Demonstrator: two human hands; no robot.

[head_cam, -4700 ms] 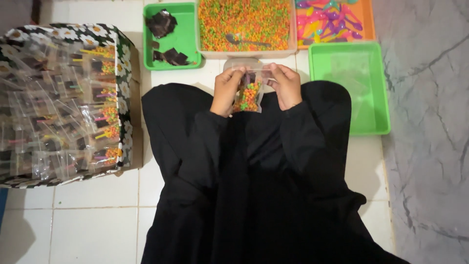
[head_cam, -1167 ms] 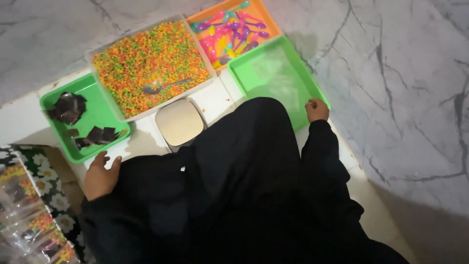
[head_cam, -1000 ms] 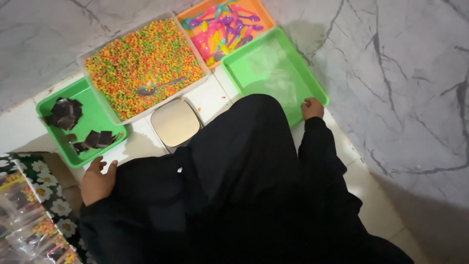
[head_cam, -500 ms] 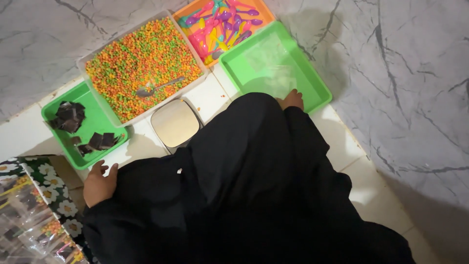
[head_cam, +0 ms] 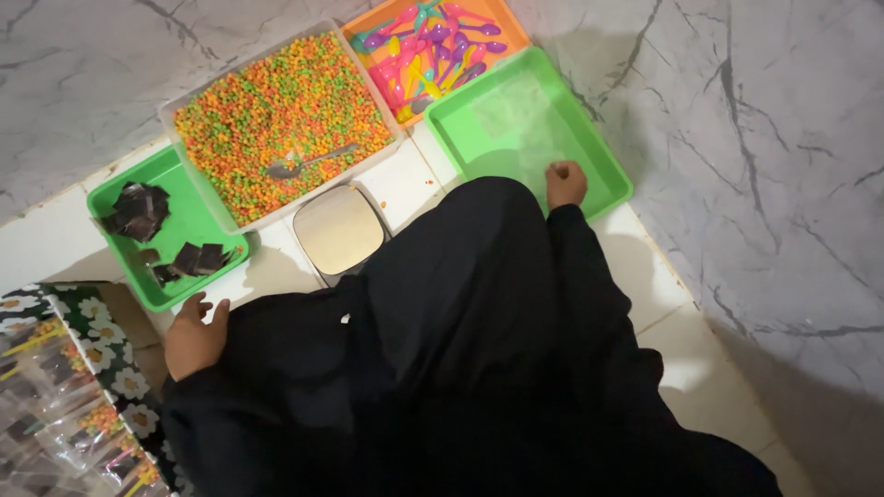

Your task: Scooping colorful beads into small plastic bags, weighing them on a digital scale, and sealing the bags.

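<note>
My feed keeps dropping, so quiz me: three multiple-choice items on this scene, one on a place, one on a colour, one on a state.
1. Where is the right hand?
A. in the large green tray
B. on the scale
C. in the orange tray

2. What colour is the tray that holds the plastic spoons?
A. green
B. orange
C. white

3. How is the left hand?
A. closed round a metal spoon
B. pinching a dark wrapper
C. open, holding nothing

Answers:
1 A: the curled right hand sits at that tray's near edge.
2 B: its rim shows orange around the pink, purple and yellow spoons.
3 C: its fingers are spread beside the small green tray, while the metal spoon lies in the coloured grains.
</note>
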